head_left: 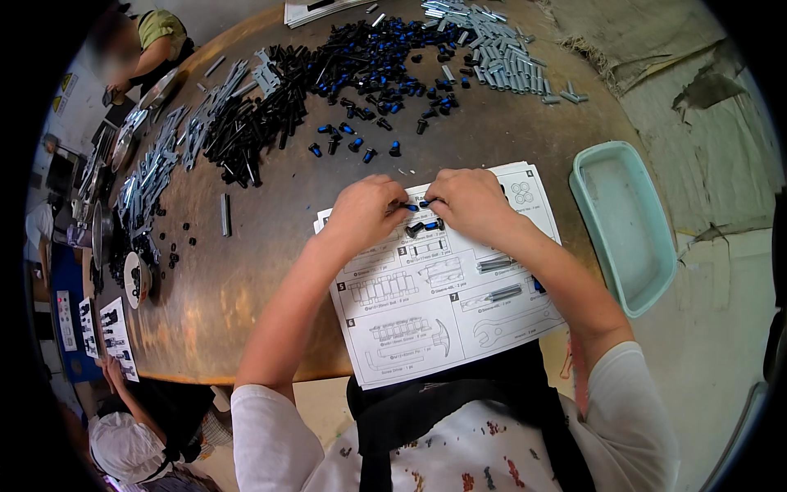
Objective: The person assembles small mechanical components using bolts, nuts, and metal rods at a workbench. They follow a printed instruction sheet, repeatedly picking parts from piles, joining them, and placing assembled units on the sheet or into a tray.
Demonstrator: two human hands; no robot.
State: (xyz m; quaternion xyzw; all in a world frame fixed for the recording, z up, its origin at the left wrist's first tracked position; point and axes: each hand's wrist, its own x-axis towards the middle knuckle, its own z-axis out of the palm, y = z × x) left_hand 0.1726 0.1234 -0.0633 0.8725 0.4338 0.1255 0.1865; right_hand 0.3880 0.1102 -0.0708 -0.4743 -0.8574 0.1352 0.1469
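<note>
Pinching what looks like a small blue-tipped black bolt [412, 207] between my left hand [365, 211] and right hand [469, 203], both closed on it, I hold it crosswise above the instruction sheet [426, 287], with two more bolts [425, 227] lying just below my fingertips.

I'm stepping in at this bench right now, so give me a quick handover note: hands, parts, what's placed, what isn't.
Left hand pinches a small blue-tipped black bolt over the printed parts sheet. Right hand rests beside it, fingertips on bolts on the sheet.
Placed: two grey bolts on the sheet's right boxes.
Left: other boxes bare; the black bolt pile and grey bolt pile lie at the table's far side. Teal tray holds nothing.
</note>
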